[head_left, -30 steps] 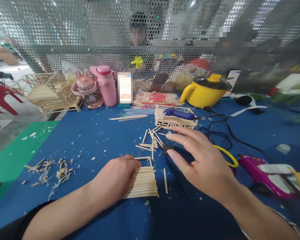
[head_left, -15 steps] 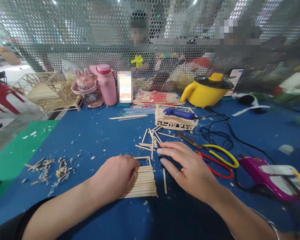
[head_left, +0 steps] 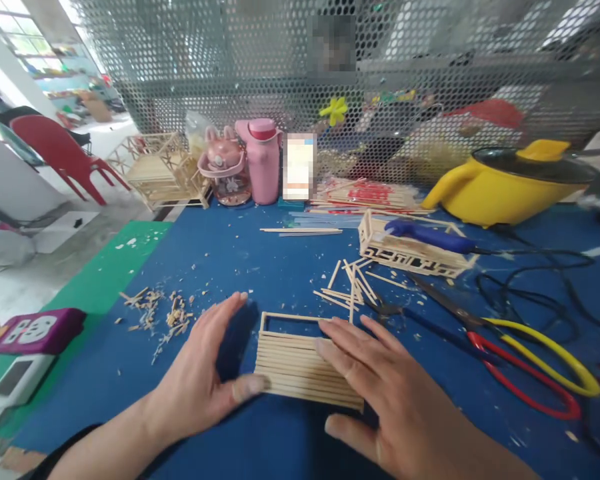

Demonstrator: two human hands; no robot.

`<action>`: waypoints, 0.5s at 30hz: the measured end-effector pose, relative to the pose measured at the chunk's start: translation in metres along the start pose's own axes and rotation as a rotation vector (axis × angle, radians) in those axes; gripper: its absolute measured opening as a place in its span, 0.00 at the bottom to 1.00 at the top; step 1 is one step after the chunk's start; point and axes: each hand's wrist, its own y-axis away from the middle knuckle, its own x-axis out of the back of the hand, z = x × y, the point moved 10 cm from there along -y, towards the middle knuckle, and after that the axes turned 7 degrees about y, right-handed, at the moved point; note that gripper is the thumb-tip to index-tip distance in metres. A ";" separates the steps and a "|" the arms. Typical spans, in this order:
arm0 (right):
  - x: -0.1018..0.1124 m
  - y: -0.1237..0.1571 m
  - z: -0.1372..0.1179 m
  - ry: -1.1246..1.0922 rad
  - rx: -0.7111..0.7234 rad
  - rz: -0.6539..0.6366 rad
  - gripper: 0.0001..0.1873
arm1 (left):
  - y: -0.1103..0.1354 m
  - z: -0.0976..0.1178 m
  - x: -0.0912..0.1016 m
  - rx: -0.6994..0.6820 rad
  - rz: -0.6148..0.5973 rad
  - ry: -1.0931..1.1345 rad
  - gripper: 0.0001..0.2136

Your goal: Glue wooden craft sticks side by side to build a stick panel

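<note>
Stick panel: the panel [head_left: 300, 367] lies flat on the surface [head_left: 230, 267], between the 2 hands, its rows packed side by side, with an open strip at the far side.
Left hand: the left hand [head_left: 200, 373] is spread, thumb at the panel's left edge, seemingly to steady that side.
Right hand: the right hand [head_left: 380, 380] is spread too, fingers over the panel's right part; whether they press, I cannot tell.
Loose sticks: the heap [head_left: 353, 287] lies beyond the panel's far right corner, likely for easy reach.
Scissors: the pair [head_left: 473, 321] lies right of the panel, handles pointing away from it, which probably suits the right hand.
Blue corded tool: the tool [head_left: 430, 238] rests on a small stick frame [head_left: 405, 260] beyond the panel's right side, perhaps to keep it raised.
Scraps: the bits [head_left: 177, 315] lie left of the panel, apparently out of the way.
</note>
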 end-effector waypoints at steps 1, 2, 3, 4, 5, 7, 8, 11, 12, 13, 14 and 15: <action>-0.005 -0.002 -0.005 0.021 0.016 -0.036 0.31 | 0.004 0.005 -0.007 -0.026 -0.031 -0.014 0.45; -0.010 -0.003 -0.008 0.038 0.024 -0.064 0.32 | 0.007 0.010 -0.010 -0.052 -0.044 -0.031 0.49; -0.014 -0.004 -0.010 0.050 0.027 -0.084 0.33 | 0.008 0.015 -0.012 -0.074 -0.043 -0.045 0.50; -0.017 -0.004 -0.011 0.056 0.024 -0.097 0.33 | 0.009 0.019 -0.012 -0.091 -0.037 -0.051 0.50; -0.019 -0.004 -0.011 0.057 0.021 -0.105 0.32 | 0.008 0.022 -0.012 -0.103 -0.028 -0.049 0.49; -0.020 -0.004 -0.011 0.056 0.023 -0.102 0.32 | 0.008 0.026 -0.009 -0.121 0.001 -0.029 0.47; -0.021 -0.003 -0.011 0.058 0.028 -0.099 0.31 | 0.008 0.026 -0.008 -0.123 0.012 -0.018 0.46; -0.021 -0.003 -0.011 0.074 0.043 -0.093 0.29 | 0.009 0.024 -0.007 -0.117 0.030 0.003 0.45; -0.021 -0.003 -0.011 0.079 0.044 -0.089 0.29 | 0.009 0.023 -0.007 -0.110 0.031 0.006 0.45; -0.020 -0.003 -0.010 0.082 0.044 -0.085 0.29 | 0.009 0.022 -0.007 -0.104 0.032 0.007 0.45; -0.020 -0.003 -0.010 0.086 0.044 -0.080 0.29 | 0.009 0.021 -0.008 -0.099 0.031 0.006 0.45; -0.019 -0.003 -0.010 0.089 0.047 -0.075 0.29 | 0.009 0.020 -0.008 -0.095 0.028 0.007 0.45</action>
